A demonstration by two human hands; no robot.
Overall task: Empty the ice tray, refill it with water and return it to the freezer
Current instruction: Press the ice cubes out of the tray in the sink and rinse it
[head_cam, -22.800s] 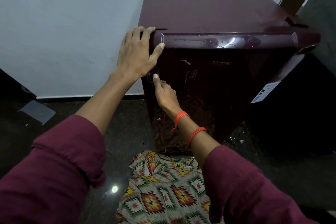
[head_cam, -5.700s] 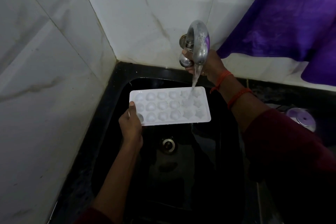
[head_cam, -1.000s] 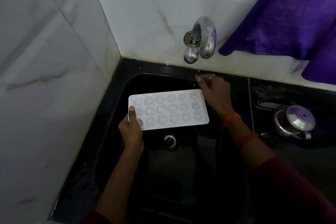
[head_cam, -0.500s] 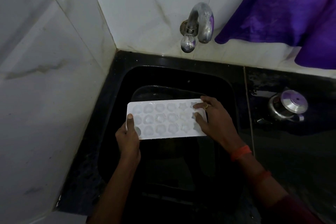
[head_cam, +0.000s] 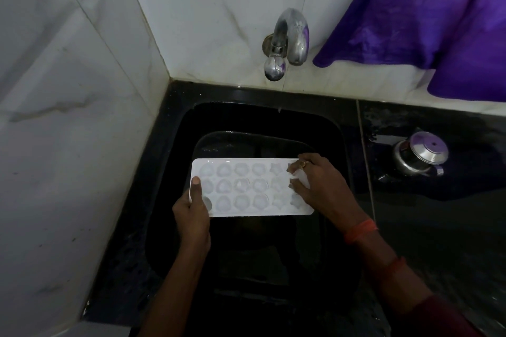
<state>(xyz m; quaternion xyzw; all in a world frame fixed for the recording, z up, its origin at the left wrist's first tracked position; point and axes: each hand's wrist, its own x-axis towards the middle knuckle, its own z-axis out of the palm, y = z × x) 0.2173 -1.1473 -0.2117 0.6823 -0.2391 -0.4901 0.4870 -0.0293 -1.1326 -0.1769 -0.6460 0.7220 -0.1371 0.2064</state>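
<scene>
A white ice tray (head_cam: 246, 189) with several star and round moulds is held level over the black sink (head_cam: 178, 161). My left hand (head_cam: 191, 210) grips its left end, thumb on top. My right hand (head_cam: 320, 186) holds the right end, fingers curled over the top of the last moulds. The moulds look glossy, as if they hold water. The steel tap (head_cam: 290, 44) on the tiled wall behind is off; a few drops fall from it.
White marble-look tiles close in the left and back. A purple cloth (head_cam: 424, 13) hangs at the upper right. On the black counter to the right lies a small steel pot (head_cam: 420, 154) with a lid.
My right hand left the tap area and came down onto the tray's right end. The tray has dropped a little lower and nearer to me over the sink.
</scene>
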